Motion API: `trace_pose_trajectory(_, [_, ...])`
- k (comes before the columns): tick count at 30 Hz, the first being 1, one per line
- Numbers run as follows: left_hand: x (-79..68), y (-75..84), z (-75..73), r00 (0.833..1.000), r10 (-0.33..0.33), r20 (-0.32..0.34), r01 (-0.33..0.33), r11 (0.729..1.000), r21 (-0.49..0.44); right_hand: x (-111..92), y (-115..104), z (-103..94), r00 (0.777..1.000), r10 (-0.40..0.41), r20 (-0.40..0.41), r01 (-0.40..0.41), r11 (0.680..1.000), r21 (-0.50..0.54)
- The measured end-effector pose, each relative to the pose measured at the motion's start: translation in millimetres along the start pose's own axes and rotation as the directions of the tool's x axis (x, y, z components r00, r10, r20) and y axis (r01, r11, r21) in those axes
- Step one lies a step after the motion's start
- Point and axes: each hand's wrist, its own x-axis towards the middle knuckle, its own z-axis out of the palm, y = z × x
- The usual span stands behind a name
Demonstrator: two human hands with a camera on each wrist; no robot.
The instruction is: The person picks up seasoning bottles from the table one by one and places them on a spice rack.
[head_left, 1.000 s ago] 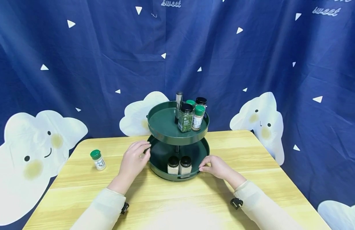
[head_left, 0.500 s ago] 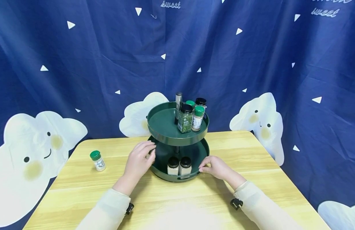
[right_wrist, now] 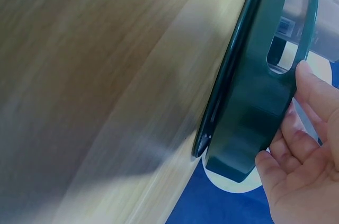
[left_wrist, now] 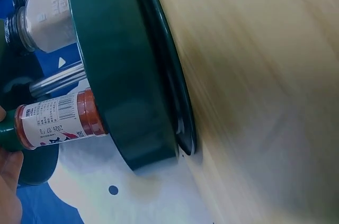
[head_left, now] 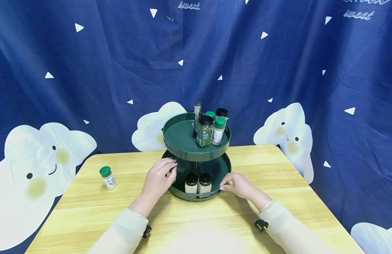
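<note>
A green two-tier spice rack (head_left: 180, 151) stands mid-table. My left hand (head_left: 160, 176) is at the left of its lower tray, pinching the green cap of a spice bottle (left_wrist: 53, 119) with red contents. In the left wrist view the bottle's base is behind the lower tray's wall; whether it touches the tray floor is hidden. My right hand (head_left: 238, 184) grips the lower tray's right rim, beside the handle slot (right_wrist: 283, 49). Two black-capped jars (head_left: 191, 184) stand at the front of the lower tray. The upper tray bears several bottles, among them a jar of green herbs (head_left: 205, 132).
Another green-capped bottle (head_left: 108, 178) stands alone on the left of the wooden table (head_left: 253, 225). A chrome post (head_left: 197, 118) rises through the rack, and the upper tray overhangs the lower one. Behind the table hangs a blue cloud-patterned curtain (head_left: 113, 53).
My left hand has moved rightward, from outside the lower tray's left rim to over the tray, with the bottle. My right hand and the rack look unmoved.
</note>
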Motion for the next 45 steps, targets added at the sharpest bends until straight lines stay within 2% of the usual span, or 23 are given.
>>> trace_pose_trajectory(6, [-0.9,1.7,3.8,1.000,-0.017,0.012,0.017,1.000,-0.006,-0.3,-1.1,-0.4,1.000,0.004,-0.001,-0.004,1.000,-0.003])
trace_pose_trajectory(30, [-13.5,6.2,17.9,1.000,0.015,0.021,-0.015,0.999,-0.028,0.6,-2.0,0.2,1.000,0.009,-0.001,-0.009,1.000,0.002])
trace_pose_trajectory(38, [-16.5,7.7,17.1,0.998,-0.001,0.056,0.003,0.999,-0.043,0.3,-1.7,0.4,1.000,0.005,-0.002,-0.005,1.000,0.003])
trace_pose_trajectory(45, [-18.2,6.9,18.2,0.997,0.011,0.076,-0.007,0.998,-0.056,0.2,-0.4,0.7,1.000,-0.002,-0.005,0.002,1.000,0.007])
